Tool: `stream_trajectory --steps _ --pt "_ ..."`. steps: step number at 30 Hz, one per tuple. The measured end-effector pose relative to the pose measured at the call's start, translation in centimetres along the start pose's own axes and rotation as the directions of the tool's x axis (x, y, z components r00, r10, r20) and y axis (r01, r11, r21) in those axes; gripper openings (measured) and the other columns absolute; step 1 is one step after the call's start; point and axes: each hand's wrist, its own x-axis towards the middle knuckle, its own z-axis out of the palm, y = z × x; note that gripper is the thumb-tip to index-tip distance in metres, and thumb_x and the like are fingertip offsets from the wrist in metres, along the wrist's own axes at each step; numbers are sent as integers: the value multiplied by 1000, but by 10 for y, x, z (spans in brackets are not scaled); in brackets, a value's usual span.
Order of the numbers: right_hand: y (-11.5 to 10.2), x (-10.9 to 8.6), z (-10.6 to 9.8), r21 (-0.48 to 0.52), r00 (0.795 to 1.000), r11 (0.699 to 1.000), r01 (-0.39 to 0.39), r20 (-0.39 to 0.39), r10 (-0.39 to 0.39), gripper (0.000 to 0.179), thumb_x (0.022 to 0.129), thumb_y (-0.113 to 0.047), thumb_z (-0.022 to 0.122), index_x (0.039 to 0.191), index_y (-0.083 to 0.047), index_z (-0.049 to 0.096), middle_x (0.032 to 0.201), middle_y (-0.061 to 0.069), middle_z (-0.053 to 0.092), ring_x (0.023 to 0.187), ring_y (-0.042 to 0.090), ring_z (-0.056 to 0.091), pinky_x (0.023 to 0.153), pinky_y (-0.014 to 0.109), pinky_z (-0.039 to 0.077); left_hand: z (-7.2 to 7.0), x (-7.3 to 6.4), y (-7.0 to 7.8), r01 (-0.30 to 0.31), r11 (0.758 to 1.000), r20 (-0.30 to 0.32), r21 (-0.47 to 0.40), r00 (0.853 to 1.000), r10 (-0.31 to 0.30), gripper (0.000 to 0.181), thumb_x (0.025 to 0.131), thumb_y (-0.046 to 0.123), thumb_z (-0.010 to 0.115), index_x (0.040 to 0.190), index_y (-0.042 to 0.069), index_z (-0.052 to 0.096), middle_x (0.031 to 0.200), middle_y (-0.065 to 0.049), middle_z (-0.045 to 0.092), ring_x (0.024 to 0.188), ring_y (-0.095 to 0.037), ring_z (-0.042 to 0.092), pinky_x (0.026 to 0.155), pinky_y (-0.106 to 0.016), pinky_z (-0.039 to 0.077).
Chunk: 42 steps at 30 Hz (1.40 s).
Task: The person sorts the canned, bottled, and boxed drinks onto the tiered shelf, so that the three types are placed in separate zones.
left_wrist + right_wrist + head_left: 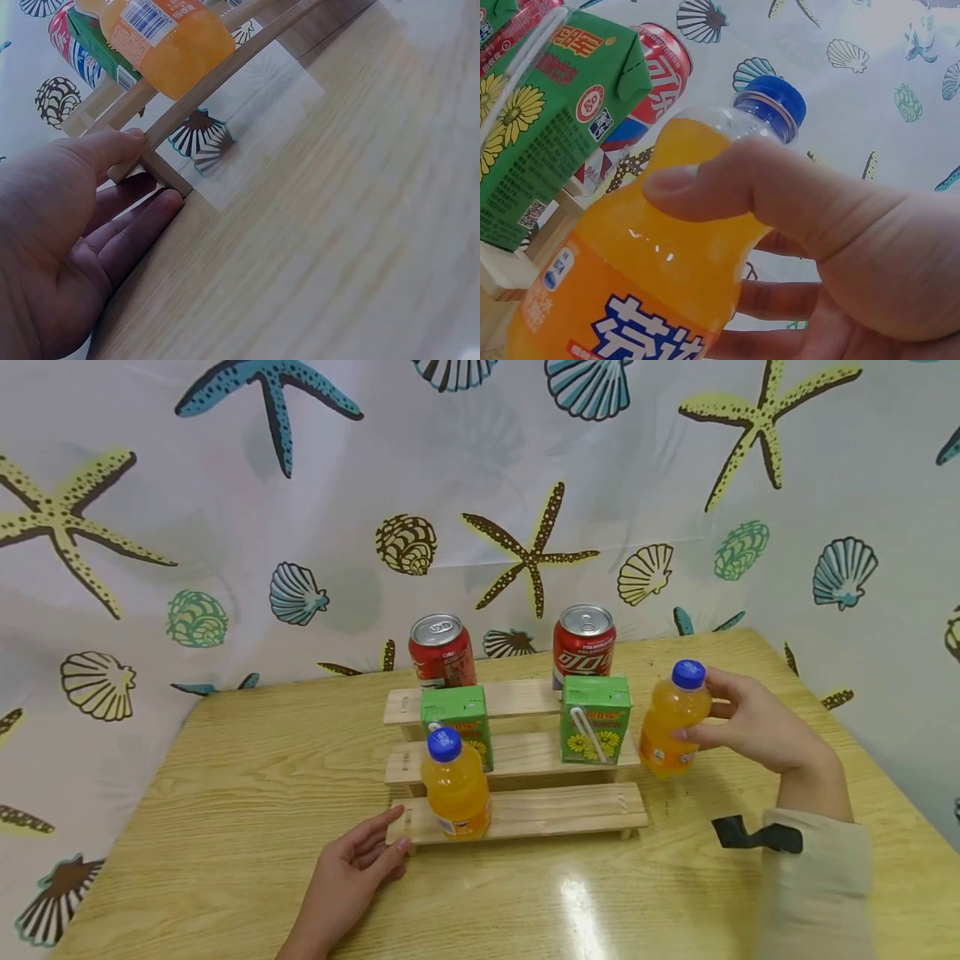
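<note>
My right hand (738,718) holds an orange soda bottle (641,255) with a blue cap, thumb across its front and fingers behind. The bottle is at the right end of a three-step wooden rack (562,810). My left hand (348,868) grips the left end of the rack's lowest step, with the thumb (124,142) on the board and fingertips by the leg. Another orange soda bottle (457,793) stands on that step at the left. Green drink cartons (596,718) stand on the middle step, one left and one right.
Two red cola cans, one at left (442,656) and one at right (585,643), stand on the top step. The rack sits on a wood-grain table (270,760). Behind it hangs a white cloth (337,510) printed with shells and starfish.
</note>
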Motion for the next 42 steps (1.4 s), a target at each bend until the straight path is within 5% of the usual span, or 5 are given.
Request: stream_trajectory --steps 11,23,38,42 --pt "-1 -15 -1 -35 1000 999 -4 21 5 64 87 -14 79 142 -5 48 132 12 57 115 32 61 84 30 62 2 3 1 -13 1000 -5 16 1000 13 47 92 17 74 137 18 62 123 -15 71 96 -17 74 77 -30 65" --pt "-16 -27 3 -27 989 993 111 100 -107 57 84 -11 81 134 -7 54 123 3 61 105 17 67 84 31 63 -2 4 -2 -27 1000 2 9 1000 27 47 92 16 74 137 17 62 127 -14 69 96 -15 74 77 -31 65" --pt "-33 -35 30 -30 992 991 127 32 -126 60 81 -9 84 135 -7 56 124 4 62 107 11 64 89 23 58 -5 2 -3 -15 1000 0 10 1000 15 46 92 17 74 137 18 62 129 -13 68 96 -15 74 78 -31 65" --pt "-36 -37 37 16 993 994 111 32 -112 62 81 -7 83 136 -6 55 128 7 60 111 23 64 87 26 60 -5 2 -4 -16 1000 0 7 1000 16 46 92 16 74 137 17 62 129 -14 68 96 -15 74 78 -31 65"
